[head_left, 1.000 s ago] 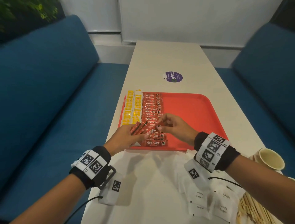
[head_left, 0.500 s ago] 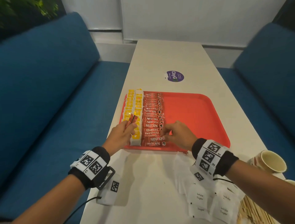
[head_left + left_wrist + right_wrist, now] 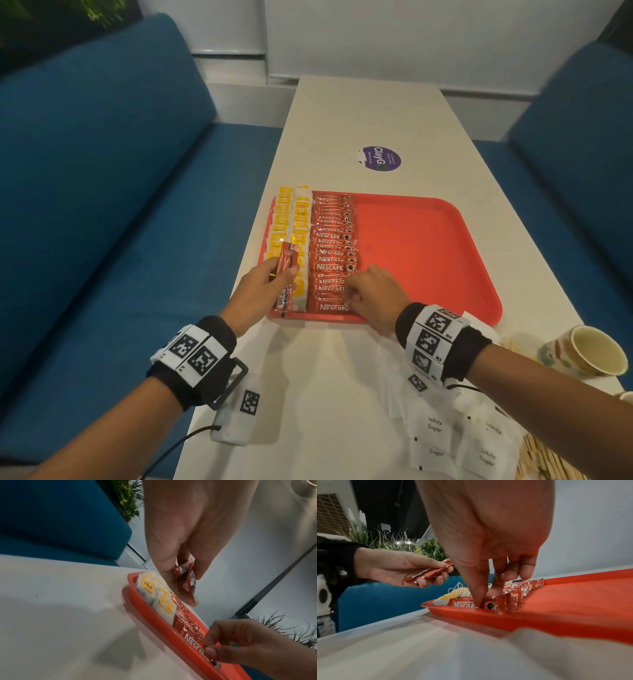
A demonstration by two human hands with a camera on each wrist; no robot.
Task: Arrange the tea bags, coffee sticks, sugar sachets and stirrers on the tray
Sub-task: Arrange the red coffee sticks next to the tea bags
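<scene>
Pinching spare coffee sticks [image 3: 286, 274], the left hand [image 3: 262, 294] hovers above the tea bags [image 3: 291, 233] while the right hand [image 3: 373, 294], fingers curled, presses the nearest stick of the row [image 3: 330, 260]. Sugar sachets [image 3: 459, 442], stirrers [image 3: 544, 459] and a cup [image 3: 589, 353] sit on the table [image 3: 325, 394] before the red tray [image 3: 428, 246].

A round purple ClayGo sticker [image 3: 381, 158] lies on the white bench [image 3: 359, 113] toward its far end. A paper cup [image 3: 587, 353] stands at the right edge. Blue sofas [image 3: 102, 192] flank both long sides. Green plants [image 3: 431, 549] stand behind.

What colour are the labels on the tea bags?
Yellow, on white tea bags. The left wrist view shows it best, with "TEA" printed on a label.
</scene>
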